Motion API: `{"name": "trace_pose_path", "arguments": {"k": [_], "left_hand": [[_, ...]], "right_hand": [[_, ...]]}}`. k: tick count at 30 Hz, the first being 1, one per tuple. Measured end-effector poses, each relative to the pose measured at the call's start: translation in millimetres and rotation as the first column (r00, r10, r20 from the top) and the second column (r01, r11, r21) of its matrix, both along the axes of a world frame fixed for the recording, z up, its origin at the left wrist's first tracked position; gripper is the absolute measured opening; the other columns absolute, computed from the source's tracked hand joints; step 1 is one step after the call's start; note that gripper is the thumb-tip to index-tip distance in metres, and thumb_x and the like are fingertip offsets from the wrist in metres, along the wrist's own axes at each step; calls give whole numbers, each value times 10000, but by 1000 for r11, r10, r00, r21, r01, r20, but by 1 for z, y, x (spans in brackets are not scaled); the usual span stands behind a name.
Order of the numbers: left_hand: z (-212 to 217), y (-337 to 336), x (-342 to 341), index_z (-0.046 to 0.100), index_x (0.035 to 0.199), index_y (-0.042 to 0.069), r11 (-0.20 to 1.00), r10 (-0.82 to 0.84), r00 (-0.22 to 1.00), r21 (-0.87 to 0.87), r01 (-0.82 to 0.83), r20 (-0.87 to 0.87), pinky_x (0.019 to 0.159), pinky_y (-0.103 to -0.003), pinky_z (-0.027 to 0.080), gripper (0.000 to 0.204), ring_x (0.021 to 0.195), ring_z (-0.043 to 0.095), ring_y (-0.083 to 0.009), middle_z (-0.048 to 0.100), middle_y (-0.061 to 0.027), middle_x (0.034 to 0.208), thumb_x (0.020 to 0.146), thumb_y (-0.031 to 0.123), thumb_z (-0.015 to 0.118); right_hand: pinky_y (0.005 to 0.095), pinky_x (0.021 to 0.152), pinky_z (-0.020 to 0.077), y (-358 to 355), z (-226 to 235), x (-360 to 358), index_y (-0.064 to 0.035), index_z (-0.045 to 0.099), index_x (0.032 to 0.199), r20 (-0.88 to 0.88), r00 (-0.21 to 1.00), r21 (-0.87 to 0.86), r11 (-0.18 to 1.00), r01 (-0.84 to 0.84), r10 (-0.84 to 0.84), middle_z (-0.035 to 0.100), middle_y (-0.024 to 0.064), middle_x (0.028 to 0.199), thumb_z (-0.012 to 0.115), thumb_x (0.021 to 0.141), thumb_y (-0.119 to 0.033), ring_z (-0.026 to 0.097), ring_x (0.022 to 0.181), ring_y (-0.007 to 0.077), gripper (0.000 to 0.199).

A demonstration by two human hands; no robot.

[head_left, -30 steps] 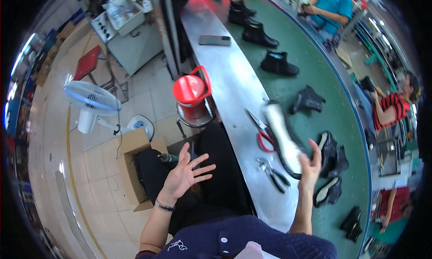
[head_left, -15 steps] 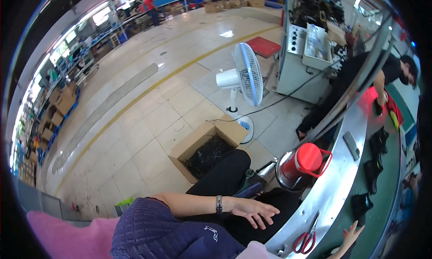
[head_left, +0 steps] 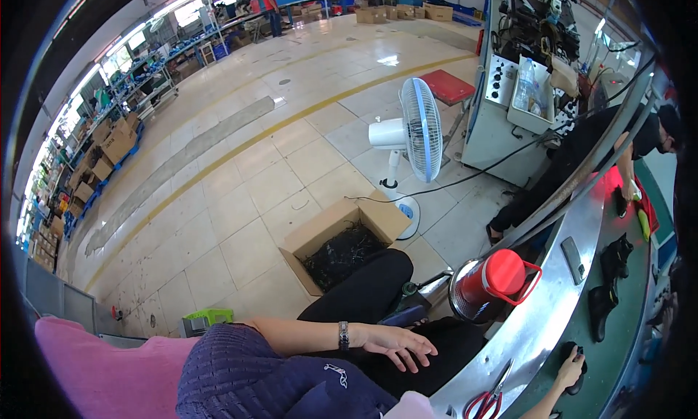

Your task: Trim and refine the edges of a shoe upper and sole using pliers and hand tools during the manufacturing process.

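My left hand (head_left: pixel 400 346) hangs over my dark-trousered lap with its fingers loosely apart and holds nothing. A metal-banded watch (head_left: pixel 343 335) is on that wrist. Over the green conveyor belt (head_left: pixel 542 375) at the lower right, my right hand (head_left: pixel 568 368) grips a black shoe (head_left: pixel 579 384) by its upper edge. Farther along the belt lie more black shoes (head_left: pixel 601 310). Red-handled scissors (head_left: pixel 486 403) rest on the metal ledge (head_left: pixel 502 346) between my two hands.
A red jug (head_left: pixel 502 273) stands beside the ledge, with a grey oblong object (head_left: pixel 573 260) farther along it. Beyond my knee are an open carton (head_left: pixel 305 270) of black scraps and a white fan (head_left: pixel 422 128). A person in black (head_left: pixel 647 132) works farther up the belt.
My right hand has closed on the nearest shoe, having been open beside it. The left hand has shifted slightly left. The whole view has turned a little.
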State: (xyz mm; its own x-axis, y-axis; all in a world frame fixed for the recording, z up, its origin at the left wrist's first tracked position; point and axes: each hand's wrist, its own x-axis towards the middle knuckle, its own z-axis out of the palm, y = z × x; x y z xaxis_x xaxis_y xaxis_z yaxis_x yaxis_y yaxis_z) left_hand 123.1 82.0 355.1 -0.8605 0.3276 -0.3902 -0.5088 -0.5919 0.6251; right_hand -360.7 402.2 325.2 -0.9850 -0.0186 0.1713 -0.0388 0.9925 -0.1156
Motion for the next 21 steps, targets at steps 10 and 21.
{"name": "trace_pose_path", "arguments": {"k": [10,21], "left_hand": [[19,-15,33,404,1389,96,995,73,995,-62,-77,-65,962,-359,449,533,1148,548,-211,520,-97,1303,970,402,523],[76,15,-29,133,1505,27,634,-325,738,-715,-294,-592,1102,-371,306,988,1334,363,-265,247,-165,1528,791,281,767]], "right_hand": [[205,410,342,90,8,8,-63,547,1009,-187,982,-853,493,-173,20,491,-7,629,539,980,-314,470,483,62,252],[144,334,268,-59,224,299,-26,600,1065,-42,980,-952,290,-99,195,472,-76,563,616,927,-217,352,384,-19,236]]}}
